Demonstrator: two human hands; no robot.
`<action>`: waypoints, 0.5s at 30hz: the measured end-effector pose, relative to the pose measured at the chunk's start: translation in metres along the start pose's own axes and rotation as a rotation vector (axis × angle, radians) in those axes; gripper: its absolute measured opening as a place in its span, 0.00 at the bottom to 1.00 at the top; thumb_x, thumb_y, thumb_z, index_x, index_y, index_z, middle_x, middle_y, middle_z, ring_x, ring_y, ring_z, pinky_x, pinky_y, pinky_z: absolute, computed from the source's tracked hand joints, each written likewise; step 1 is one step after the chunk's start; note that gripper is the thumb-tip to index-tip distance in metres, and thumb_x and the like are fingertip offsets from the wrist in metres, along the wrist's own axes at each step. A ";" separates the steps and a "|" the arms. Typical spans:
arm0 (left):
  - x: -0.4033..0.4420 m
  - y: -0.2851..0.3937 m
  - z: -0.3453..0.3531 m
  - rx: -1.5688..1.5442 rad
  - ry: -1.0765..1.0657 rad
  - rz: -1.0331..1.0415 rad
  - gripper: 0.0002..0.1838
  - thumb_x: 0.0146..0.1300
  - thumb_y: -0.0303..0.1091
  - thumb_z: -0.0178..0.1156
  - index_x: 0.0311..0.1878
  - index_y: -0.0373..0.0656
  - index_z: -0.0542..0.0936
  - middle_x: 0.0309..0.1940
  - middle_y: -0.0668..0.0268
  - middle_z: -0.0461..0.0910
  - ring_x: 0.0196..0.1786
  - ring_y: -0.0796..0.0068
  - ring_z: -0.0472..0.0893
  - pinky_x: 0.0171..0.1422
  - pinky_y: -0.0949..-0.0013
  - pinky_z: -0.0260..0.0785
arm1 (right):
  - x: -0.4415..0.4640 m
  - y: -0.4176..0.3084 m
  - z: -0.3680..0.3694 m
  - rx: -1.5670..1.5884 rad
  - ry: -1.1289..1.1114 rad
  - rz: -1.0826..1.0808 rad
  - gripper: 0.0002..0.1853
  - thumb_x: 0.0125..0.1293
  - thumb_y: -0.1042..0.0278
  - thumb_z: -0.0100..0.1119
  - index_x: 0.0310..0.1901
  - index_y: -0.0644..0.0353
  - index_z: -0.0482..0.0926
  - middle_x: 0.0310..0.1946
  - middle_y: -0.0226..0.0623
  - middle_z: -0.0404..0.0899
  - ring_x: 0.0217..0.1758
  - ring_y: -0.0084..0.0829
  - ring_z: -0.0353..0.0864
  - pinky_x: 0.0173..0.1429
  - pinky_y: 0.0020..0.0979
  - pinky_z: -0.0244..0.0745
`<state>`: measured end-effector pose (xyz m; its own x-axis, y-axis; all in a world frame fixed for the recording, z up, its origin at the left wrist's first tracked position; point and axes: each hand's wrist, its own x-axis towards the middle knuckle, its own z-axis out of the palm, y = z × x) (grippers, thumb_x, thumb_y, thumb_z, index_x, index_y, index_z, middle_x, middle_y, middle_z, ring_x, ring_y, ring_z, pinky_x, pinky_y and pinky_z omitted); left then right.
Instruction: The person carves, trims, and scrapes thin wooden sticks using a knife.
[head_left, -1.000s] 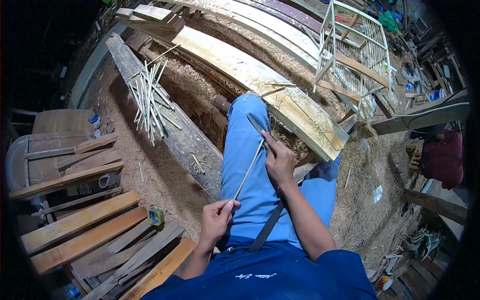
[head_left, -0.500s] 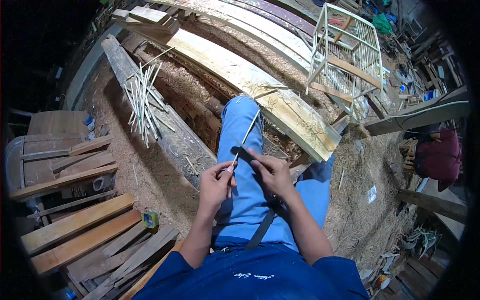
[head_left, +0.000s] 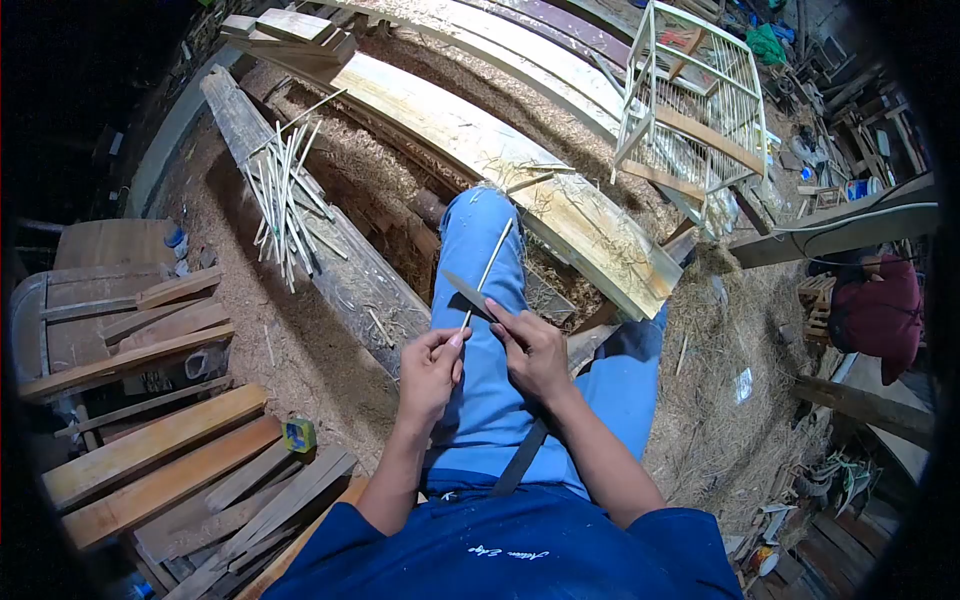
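A thin pale wooden stick [head_left: 495, 252] lies along my raised thigh, its near end pinched in my left hand [head_left: 430, 370]. My right hand [head_left: 535, 350] is closed on a knife, whose grey blade [head_left: 466, 294] crosses the stick and points up and left. The knife's handle is mostly hidden by my fingers. Both hands are over the blue jeans [head_left: 475, 225]. To the left, a loose bundle of similar sticks [head_left: 287, 205] rests on a weathered plank [head_left: 345, 265].
A slatted wooden cage [head_left: 690, 120] stands at the back right, beyond a thick pale board [head_left: 440, 110] strewn with shavings. Stacked planks [head_left: 165, 450] and a yellow-and-blue tape measure [head_left: 299, 436] are on my left. A person in a maroon shirt [head_left: 880, 315] is at the far right.
The knife blade has turned, so its flat face shows light grey instead of dark, and it reaches farther left across the stick. My right hand has shifted slightly; my left keeps its pinch.
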<state>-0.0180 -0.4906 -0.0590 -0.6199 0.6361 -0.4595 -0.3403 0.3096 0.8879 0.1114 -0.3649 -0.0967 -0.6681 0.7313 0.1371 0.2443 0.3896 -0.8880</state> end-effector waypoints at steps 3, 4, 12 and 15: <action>-0.019 -0.002 -0.009 -0.040 -0.006 -0.067 0.14 0.80 0.34 0.63 0.55 0.31 0.86 0.21 0.77 0.74 0.20 0.90 0.66 0.23 0.79 0.54 | 0.003 0.002 0.004 -0.010 0.043 -0.014 0.22 0.69 0.71 0.71 0.65 0.46 0.88 0.25 0.41 0.74 0.25 0.41 0.75 0.32 0.41 0.70; -0.025 -0.002 -0.011 -0.053 -0.005 -0.087 0.14 0.80 0.34 0.63 0.55 0.31 0.86 0.21 0.77 0.73 0.20 0.90 0.66 0.23 0.79 0.54 | 0.003 0.003 0.004 -0.026 0.055 -0.023 0.23 0.69 0.71 0.72 0.65 0.45 0.88 0.25 0.41 0.74 0.25 0.41 0.75 0.32 0.41 0.70; -0.058 -0.007 -0.026 -0.131 0.006 -0.147 0.13 0.81 0.32 0.60 0.56 0.32 0.85 0.19 0.77 0.72 0.19 0.90 0.65 0.22 0.79 0.53 | 0.003 0.002 0.013 -0.151 0.083 -0.022 0.24 0.69 0.66 0.72 0.66 0.37 0.87 0.27 0.37 0.75 0.26 0.43 0.80 0.32 0.45 0.74; -0.065 -0.008 -0.032 -0.135 0.005 -0.135 0.13 0.82 0.33 0.60 0.56 0.33 0.85 0.19 0.77 0.72 0.18 0.90 0.65 0.21 0.79 0.52 | 0.004 0.003 0.018 -0.188 0.081 -0.023 0.23 0.70 0.61 0.71 0.67 0.33 0.86 0.28 0.35 0.76 0.27 0.45 0.82 0.32 0.48 0.76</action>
<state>0.0027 -0.5570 -0.0369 -0.5658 0.5914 -0.5746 -0.5121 0.2941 0.8070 0.0972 -0.3709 -0.1063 -0.6180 0.7607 0.1985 0.3610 0.4989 -0.7879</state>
